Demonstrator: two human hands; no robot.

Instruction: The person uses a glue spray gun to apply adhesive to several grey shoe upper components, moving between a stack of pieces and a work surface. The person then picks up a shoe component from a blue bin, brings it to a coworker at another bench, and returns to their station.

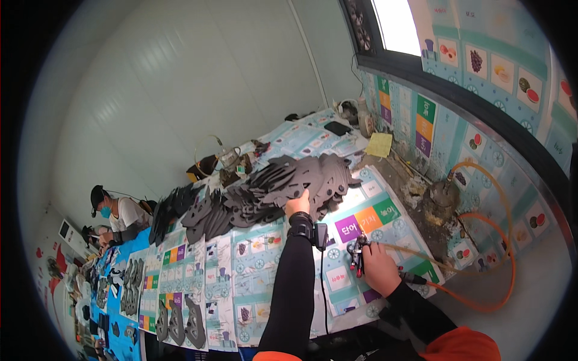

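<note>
A long heap of dark grey, foam-like cut-out pieces [277, 180] lies across the table, overlapping like shingles. My left hand [298, 205] is at the near edge of the heap, closed on a grey foam piece [306, 175]; some of its fingers are hidden. In my right hand [380, 269], to the right and nearer to me, is a small metal spray gun [359, 256] with red parts. Its tip points away from me over the printed paper. An orange hose [489, 308] runs from the gun's side.
Printed paper sheets [259, 313] cover the table. Several grey pieces [175, 322] lie apart at the left front. A crusted metal pot [442, 195] with a hose stands right, near the wall. At the far left, a masked person [127, 212] works at a blue-covered table.
</note>
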